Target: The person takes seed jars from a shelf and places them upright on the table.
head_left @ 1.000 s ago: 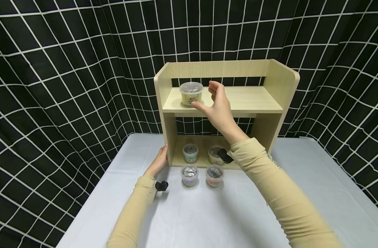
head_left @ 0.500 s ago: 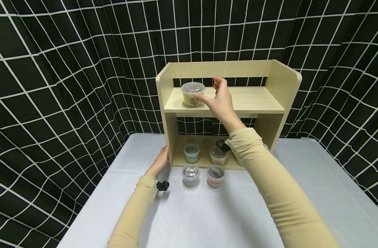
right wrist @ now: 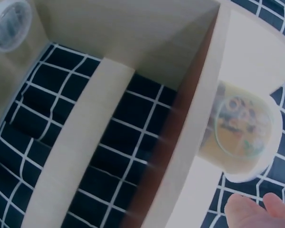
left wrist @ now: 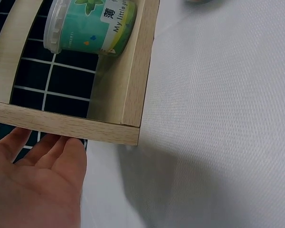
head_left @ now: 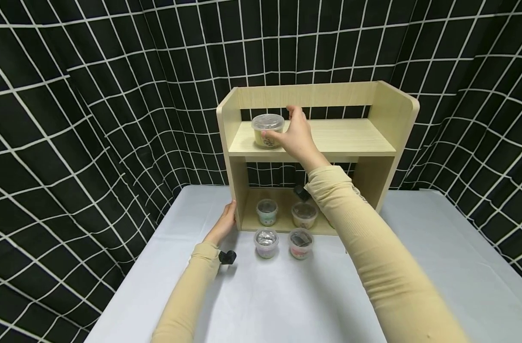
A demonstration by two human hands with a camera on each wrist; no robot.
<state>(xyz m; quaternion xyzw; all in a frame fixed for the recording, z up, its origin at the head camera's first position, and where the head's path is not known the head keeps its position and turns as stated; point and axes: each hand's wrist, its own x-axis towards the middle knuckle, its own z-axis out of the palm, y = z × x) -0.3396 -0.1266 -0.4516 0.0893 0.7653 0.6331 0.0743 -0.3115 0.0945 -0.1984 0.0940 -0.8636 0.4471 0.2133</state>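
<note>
head view: the clear-lidded yellow tub (head_left: 267, 124) stood left on the upper shelf (head_left: 342, 134); the right hand (head_left: 296, 138) spread beside it, released. left wrist: the left hand (left wrist: 40, 178) touched the side panel (left wrist: 69, 127), fingers relaxed. right wrist: fingertips (right wrist: 241, 207) showed apart from the tub.

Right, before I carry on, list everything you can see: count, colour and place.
Two-tier shelf unit: 1, pale wood, centre
Yellow tub: 1, yellow, upper tier, left
Teal tub: 1, teal, lower tier, left
Cream tub: 1, cream, right of teal tub
Mostly hidden item: 1, yellowish, lower tier
Lilac tub: 1, pale lilac, before teal tub
Pink tub: 1, pinkish, before cream tub
Tablecloth: 1, white, underneath
Grid backdrop: count unclear, black and white, around
Wrist cameras: 2, black, at the wrists
Sleeves: 2, beige, forearms
Left hand: 1, bare, at left side panel
Right hand: 1, bare, at yellow tub
</note>
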